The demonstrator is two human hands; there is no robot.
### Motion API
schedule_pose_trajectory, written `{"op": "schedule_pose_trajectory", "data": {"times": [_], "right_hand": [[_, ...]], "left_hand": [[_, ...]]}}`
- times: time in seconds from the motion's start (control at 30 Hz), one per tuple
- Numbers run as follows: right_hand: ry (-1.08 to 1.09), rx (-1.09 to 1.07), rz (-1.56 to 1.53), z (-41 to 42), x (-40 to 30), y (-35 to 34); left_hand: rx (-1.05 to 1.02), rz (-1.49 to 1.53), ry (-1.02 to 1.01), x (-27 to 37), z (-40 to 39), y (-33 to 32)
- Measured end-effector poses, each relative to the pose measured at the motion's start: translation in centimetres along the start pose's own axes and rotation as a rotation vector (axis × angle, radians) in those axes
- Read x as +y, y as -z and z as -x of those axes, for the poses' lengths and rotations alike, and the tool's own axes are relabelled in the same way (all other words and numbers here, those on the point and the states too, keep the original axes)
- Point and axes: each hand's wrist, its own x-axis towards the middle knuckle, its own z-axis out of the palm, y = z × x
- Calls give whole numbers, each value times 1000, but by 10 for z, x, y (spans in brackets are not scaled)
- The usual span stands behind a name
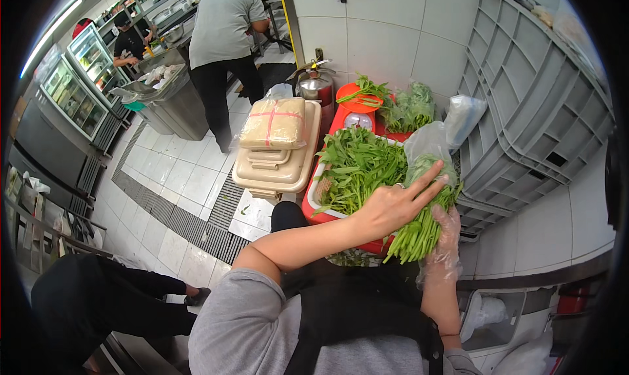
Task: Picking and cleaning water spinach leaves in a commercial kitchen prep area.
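A bunch of leafy green vegetable (417, 235) lies in my right hand (444, 232), which wears a clear plastic glove and supports the stems from beneath. The bunch's leafy end is inside a clear plastic bag (425, 139). My left hand (403, 198), bare with a ring, reaches across on top, its extended fingers resting on the bag and leaves; whether it grips is unclear. Loose greens (363, 168) fill a white-rimmed basket (314, 193) just left of the bunch. Behind it stands an orange-red scale (357, 120) with some greens in its orange pan (356, 99).
Bagged greens (410, 107) lie behind the basket. Grey crates (521, 94) are stacked at right. A beige lidded container (275, 171) bears a wrapped package (272, 122) at left, near a fire extinguisher (315, 87). Co-workers stand at upper left; another person's legs (113, 296) are at lower left.
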Motion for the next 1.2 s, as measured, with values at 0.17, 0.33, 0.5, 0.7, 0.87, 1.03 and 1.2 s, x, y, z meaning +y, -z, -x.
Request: {"op": "schedule_pose_trajectory", "data": {"times": [0.17,0.33,0.5,0.7,0.87,1.03,1.2], "right_hand": [[151,25,180,-7,5,16],[217,141,371,-19,7,51],[204,171,399,-22,7,59],[162,140,492,-11,-3,37],[279,59,715,-7,-8,24],[307,-82,961,-6,-19,19],[449,29,1002,-11,-13,18]], "left_hand": [[-21,6,-137,0,0,-6],[-94,103,-260,1,6,-20],[-250,405,-171,-7,-8,4],[-195,1005,-121,-32,-29,-3],[-340,1146,235,-28,-43,-10],[33,834,412,-7,-39,-14],[159,636,226,-4,-36,-19]]}}
